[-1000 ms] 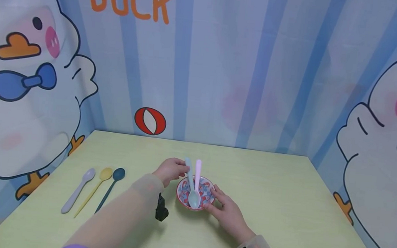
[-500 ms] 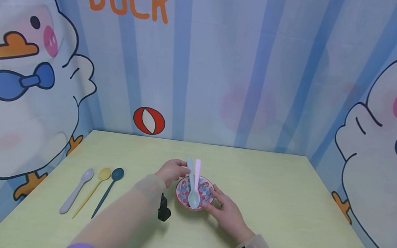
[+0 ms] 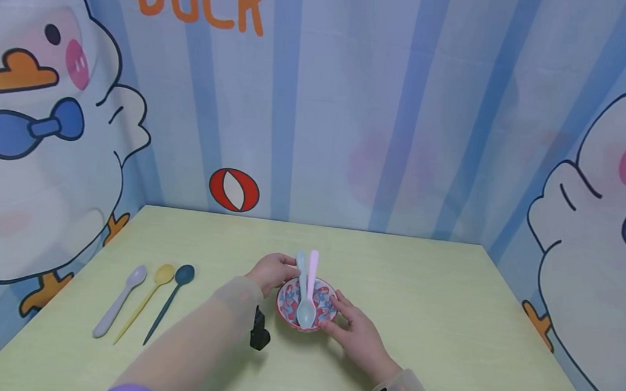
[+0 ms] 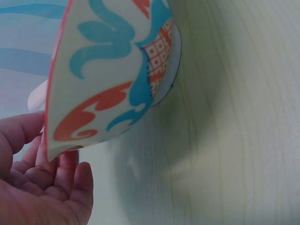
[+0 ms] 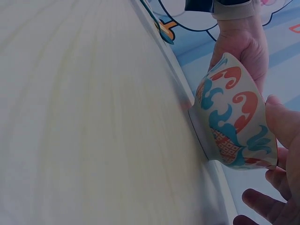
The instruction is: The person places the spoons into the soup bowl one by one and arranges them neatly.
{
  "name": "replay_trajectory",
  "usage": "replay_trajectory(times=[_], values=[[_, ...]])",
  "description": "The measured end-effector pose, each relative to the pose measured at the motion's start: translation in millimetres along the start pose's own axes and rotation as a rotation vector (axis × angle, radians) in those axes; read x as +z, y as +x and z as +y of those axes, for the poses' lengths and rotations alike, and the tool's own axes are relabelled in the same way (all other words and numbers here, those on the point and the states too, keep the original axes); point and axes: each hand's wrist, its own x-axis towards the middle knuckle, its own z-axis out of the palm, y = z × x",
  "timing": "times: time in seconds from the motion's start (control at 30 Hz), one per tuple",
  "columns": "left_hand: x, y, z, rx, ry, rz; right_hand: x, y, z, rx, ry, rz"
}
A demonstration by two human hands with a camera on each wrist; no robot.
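Bowl [image 3: 288, 306], patterned, red-rimmed: upright on the counter [image 3: 419, 312], between the hands. Blue spoon [image 3: 303, 288] and pink spoon [image 3: 312, 273]: both laid in the bowl, handles projecting past the far rim. Left hand [image 3: 272, 272]: fingers closed in a pinch on the blue handle. Right hand [image 3: 360, 338]: bowl's side gripped between thumb and partly bent fingers.

Change: over the last second the blue handle has been brought slightly nearer the pink one; a small adjustment is judged, not a transfer. Lilac spoon [image 3: 119, 303], yellow spoon [image 3: 144, 303] and teal spoon [image 3: 168, 306]: left lying unmoved, side by side.

Obscured: pink spoon's head, mostly covered by the blue one; part of the blue handle, by fingers; bowl's inside, by its wall in both wrist views. In the left wrist view, the pale tip beyond the rim cannot be assigned to either spoon.
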Motion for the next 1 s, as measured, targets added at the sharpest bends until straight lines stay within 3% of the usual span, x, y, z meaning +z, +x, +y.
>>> replay_trajectory(times=[0.27, 0.57, 1.0], values=[[-0.3, -4.1, -0.1, 0.000, -0.015, -0.005, -0.2, 0.9, -1.2, -0.005, 0.007, -0.003], [-10.9, -3.4, -3.7, -0.020, -0.064, 0.013, -0.6, 1.1, -3.1, -0.008, 0.005, -0.005], [-29.3, -16.6, -11.7, 0.043, -0.093, 0.051, 0.2, 0.6, -0.2, -0.009, 0.014, -0.003]])
